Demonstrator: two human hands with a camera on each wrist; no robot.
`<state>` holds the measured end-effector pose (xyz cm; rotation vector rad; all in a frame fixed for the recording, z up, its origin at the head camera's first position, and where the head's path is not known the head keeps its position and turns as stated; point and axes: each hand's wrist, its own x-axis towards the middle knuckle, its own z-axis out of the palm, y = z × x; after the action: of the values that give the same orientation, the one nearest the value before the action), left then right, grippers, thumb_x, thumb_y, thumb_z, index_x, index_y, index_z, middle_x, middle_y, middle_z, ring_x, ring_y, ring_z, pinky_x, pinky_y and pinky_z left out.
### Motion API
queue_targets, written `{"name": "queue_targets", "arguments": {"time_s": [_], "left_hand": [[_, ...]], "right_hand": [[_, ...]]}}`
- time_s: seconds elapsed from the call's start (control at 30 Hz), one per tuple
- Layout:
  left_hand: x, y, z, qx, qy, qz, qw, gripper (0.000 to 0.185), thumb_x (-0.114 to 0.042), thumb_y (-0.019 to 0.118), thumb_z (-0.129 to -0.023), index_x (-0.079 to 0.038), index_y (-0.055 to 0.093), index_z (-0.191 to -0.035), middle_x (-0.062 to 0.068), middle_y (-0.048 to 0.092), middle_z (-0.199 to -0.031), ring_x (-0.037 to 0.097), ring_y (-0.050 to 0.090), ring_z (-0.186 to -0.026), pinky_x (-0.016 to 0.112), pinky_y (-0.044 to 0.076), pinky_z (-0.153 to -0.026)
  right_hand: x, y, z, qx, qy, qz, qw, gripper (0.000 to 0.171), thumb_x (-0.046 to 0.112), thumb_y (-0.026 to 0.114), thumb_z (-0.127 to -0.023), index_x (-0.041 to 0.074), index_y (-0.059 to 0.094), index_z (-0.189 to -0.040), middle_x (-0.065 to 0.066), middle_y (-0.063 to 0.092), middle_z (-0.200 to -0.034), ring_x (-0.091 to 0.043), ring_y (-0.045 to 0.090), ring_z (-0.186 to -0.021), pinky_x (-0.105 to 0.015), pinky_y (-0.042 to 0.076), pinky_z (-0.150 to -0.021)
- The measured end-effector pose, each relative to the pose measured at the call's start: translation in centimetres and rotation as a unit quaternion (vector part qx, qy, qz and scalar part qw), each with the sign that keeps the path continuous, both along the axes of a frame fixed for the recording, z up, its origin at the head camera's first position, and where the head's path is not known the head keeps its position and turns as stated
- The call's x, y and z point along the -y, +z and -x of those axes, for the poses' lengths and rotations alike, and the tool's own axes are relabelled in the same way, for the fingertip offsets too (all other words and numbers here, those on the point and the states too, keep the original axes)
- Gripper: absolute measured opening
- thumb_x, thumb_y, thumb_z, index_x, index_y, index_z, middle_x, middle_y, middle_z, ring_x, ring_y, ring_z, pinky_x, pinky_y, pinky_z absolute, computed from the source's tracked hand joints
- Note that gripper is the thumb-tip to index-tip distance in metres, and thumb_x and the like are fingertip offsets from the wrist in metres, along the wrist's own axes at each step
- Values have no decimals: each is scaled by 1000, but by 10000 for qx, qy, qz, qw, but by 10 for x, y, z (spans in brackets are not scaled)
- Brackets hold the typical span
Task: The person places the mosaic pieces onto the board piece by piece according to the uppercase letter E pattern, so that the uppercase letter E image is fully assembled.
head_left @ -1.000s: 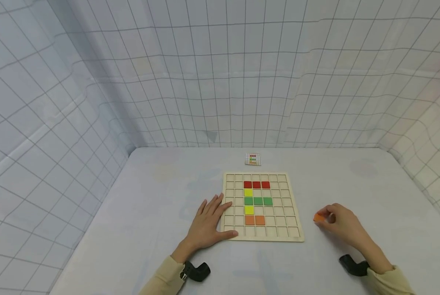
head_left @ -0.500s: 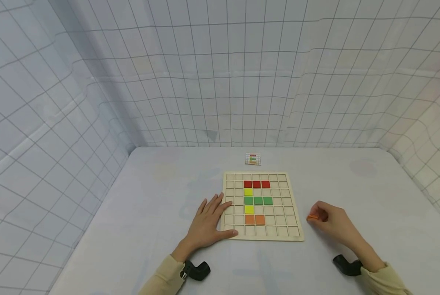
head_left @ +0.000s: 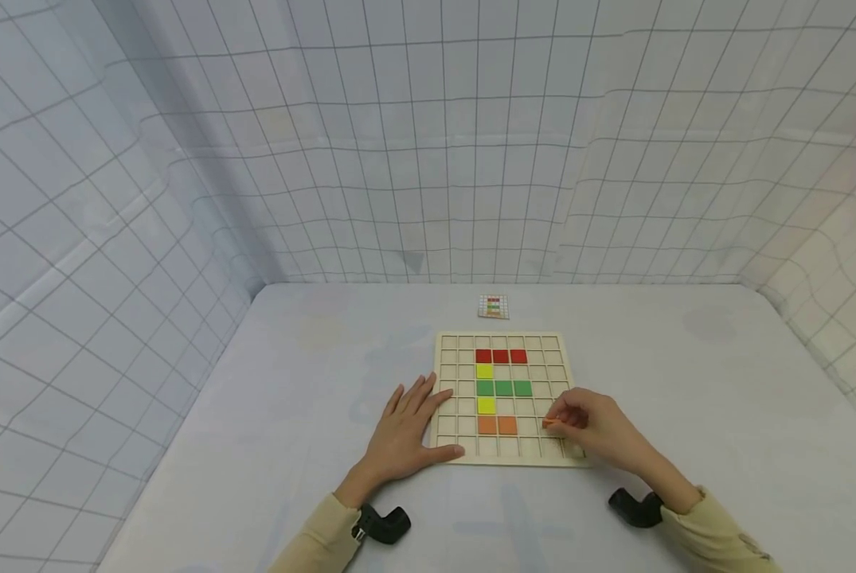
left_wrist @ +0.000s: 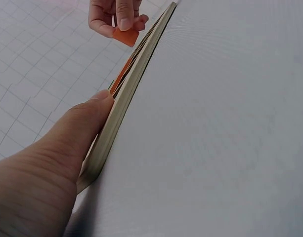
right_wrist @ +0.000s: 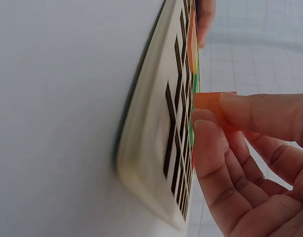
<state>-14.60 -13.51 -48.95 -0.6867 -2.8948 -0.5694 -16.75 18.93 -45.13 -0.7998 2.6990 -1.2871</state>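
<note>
A wooden grid board (head_left: 463, 452) lies flat on the white table. Coloured square tiles sit in its cells: a row of red tiles (head_left: 501, 356), a row of green tiles (head_left: 503, 388), two yellow tiles (head_left: 486, 406) and two orange tiles (head_left: 488, 426). My left hand (head_left: 402, 436) rests with spread fingers on the board's left edge, its thumb over the near left corner. My right hand (head_left: 603, 428) pinches a loose orange tile (right_wrist: 210, 101) between thumb and fingers. It holds that tile above the board's right part, to the right of the seated orange tiles.
A small card (head_left: 494, 307) printed with a coloured grid pattern lies behind the board. White cloth (head_left: 499, 159) with a dark grid hangs around the back and sides of the table. A black wrist mount (head_left: 635, 508) sits under my right wrist, and another (head_left: 385, 525) under the left.
My right hand has carried the orange tile leftward from the table beside the board to above the board. My left hand has stayed in place.
</note>
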Motion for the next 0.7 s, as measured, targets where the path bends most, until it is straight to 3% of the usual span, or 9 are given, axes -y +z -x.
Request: {"name": "queue_targets", "arguments": {"time_s": [0.2,0.47,0.57,0.7], "left_hand": [[-1,-2,2,24,5,16,10000,87,-72,55,-79,-21,36,-147,6,19,-156,21,11,-143,44,5,-113],[1,1,1,-20,146,65,9999,88,-75,50,-79,-22,36,-147,6,18,-156,21,10,-143,45,5,-113],[3,2,-2,4,160,114,9998,88,-74,52,-79,-21,36,-147,6,18,-156,21,10,-143,46,6,-113],[-4,5,-2,7,4,274,9996,87,-71,55,-80,-21,35,-147,7,19,-156,21,11,-143,45,6,-113]], "right_hand": [[15,-3,4,228,192,-105,9995,11,14,75,-83,18,65,-84,9,57,-75,-9,53,-66,-22,47,-58],[25,1,14,122,417,-485,9979,8,12,72,-85,17,66,-86,10,56,-74,-9,51,-68,-24,46,-59],[28,0,14,-83,312,-786,9964,5,14,73,-85,16,70,-87,11,56,-78,-9,49,-69,-25,44,-60],[22,-1,1,-373,-63,-1142,9927,9,17,74,-84,15,75,-93,10,55,-83,-8,46,-67,-24,40,-57]]}}
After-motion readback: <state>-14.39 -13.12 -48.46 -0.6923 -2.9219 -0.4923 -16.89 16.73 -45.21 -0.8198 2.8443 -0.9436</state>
